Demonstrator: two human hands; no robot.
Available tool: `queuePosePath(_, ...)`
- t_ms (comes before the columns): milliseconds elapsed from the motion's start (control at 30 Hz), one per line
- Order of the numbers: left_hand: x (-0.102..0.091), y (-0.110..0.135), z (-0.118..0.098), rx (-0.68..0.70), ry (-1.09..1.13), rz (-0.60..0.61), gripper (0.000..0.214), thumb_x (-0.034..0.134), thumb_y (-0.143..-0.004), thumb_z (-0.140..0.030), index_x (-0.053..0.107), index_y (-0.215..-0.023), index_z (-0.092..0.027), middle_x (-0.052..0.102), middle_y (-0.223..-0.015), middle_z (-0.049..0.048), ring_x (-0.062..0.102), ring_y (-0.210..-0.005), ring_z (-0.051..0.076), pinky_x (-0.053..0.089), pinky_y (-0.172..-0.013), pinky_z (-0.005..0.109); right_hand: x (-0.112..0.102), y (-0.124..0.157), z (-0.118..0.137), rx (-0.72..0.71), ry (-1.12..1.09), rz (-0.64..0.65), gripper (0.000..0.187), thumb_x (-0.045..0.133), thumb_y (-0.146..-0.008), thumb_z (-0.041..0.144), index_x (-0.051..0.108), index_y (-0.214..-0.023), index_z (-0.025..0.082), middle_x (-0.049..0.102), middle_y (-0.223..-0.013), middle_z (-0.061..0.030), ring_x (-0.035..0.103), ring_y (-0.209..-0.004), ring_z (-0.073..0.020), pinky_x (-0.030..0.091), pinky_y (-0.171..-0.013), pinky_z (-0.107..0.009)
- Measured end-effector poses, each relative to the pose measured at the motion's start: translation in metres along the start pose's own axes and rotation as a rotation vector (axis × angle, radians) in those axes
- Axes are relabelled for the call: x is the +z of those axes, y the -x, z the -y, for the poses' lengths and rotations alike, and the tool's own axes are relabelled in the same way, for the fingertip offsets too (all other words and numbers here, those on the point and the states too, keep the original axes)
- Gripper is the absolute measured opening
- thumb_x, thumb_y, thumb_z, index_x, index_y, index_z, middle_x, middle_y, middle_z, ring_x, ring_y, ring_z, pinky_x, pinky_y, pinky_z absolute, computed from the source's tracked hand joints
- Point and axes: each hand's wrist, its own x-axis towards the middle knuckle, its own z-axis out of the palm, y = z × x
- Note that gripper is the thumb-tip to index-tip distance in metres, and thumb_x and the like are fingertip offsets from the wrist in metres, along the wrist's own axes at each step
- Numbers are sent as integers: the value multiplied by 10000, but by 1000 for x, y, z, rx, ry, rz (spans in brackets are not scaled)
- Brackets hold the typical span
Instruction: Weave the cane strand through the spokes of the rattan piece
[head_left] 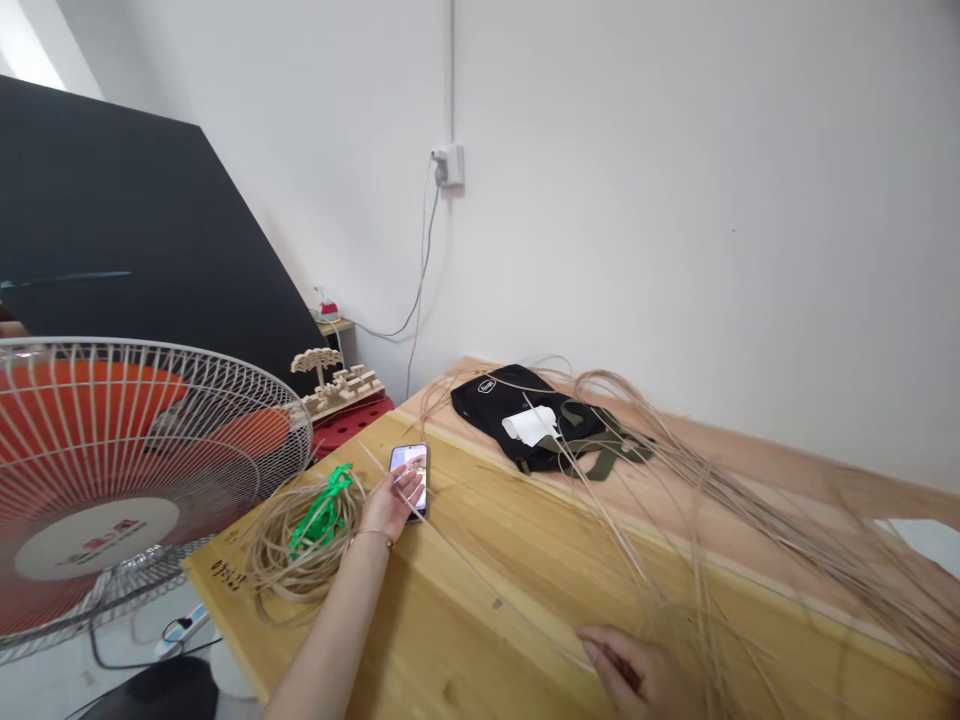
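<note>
My left hand (392, 502) reaches out across the wooden table (480, 610) and rests on a smartphone (412, 474) whose screen is lit; the fingers lie stretched over its lower part. Just left of that hand lies a coil of pale rattan strands (289, 555) tied with a green ribbon (324, 510). My right hand (637, 672) lies near the table's front edge, fingers flat on several long loose rattan strands (720, 520) that fan out to the right.
A black bag (525, 412) with white paper on it lies at the table's far side. An orange fan in a wire cage (127, 470) stands at the left. A small wooden model (337, 382) sits behind it, below a wall socket with cables (448, 165).
</note>
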Motion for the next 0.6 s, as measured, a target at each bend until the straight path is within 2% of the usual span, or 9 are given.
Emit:
queuePosePath(67,0,0,-1,0,5,2,186,351,-833,-120,507,-733,-141,589,-648,39,599,-603,123,482,-618,255,-1,-3,8,38,-26,18,361,370,-792,398,667,-850,202,640,-605,-15,580,-553,-153,432,-528,-215)
queuePosePath(267,-2,0,-3,-12,17,10,171,366,-818,-114,512,-732,-136,612,-772,86,611,-715,147,470,-692,284,2,-17,36,14,7,8,363,368,-791,375,673,-824,180,568,-502,-5,509,-472,-136,370,-467,-214)
queuePosePath(400,-3,-1,-4,-29,13,9,150,386,-792,-93,531,-805,-131,613,-856,107,609,-768,155,466,-702,280,2,-21,50,-27,43,42,351,353,-810,330,658,-895,179,584,-533,-10,513,-487,-136,361,-487,-216)
queuePosePath(600,-3,-5,-6,-26,-38,-64,183,371,-785,-101,498,-912,-138,594,-919,137,610,-706,162,474,-629,286,6,-15,49,-126,195,95,321,335,-810,218,651,-753,224,643,-637,-14,575,-587,-146,357,-541,-208)
